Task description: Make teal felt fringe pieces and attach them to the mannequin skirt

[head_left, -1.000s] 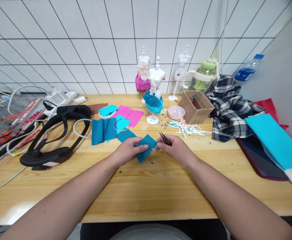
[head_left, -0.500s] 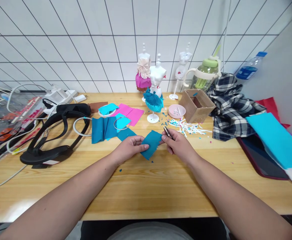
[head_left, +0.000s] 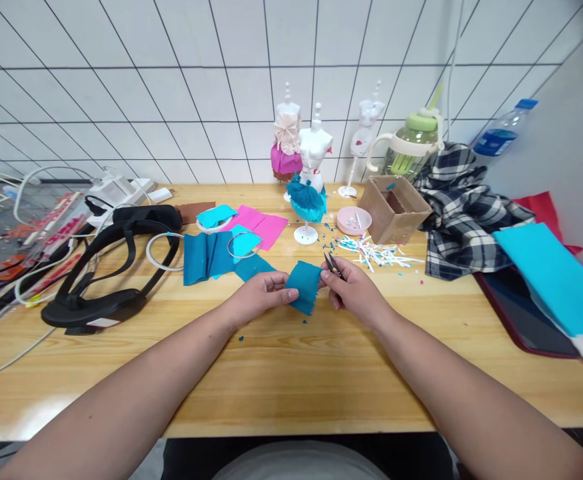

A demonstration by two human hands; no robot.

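Observation:
My left hand (head_left: 266,297) pinches a teal crepe paper piece (head_left: 303,287) between thumb and fingers. The paper's lower right edge is jagged. In my right hand (head_left: 350,287) is a small pair of dark thread snips (head_left: 335,265), its two tips pointing up and away, slightly apart. The fingers of my right hand meet the paper's right edge; whether they grip it, I cannot tell. Beyond my hands stands a small white mannequin (head_left: 315,148) with a ruffled teal skirt (head_left: 307,199). Another teal paper piece (head_left: 252,267) lies just past my left hand.
White paper strips (head_left: 376,253), a pink dish (head_left: 354,221) and a cardboard box (head_left: 396,212) lie to the right, near a plaid cloth (head_left: 451,220). Leftward are folded teal paper (head_left: 206,257), pink paper (head_left: 266,227) and a black headset (head_left: 96,308). Two more mannequins stand behind.
The teal paper has turned in my left hand, so its jagged edge now faces more downward. The snips have shifted slightly, and their tips show more apart. The camera view has moved a little.

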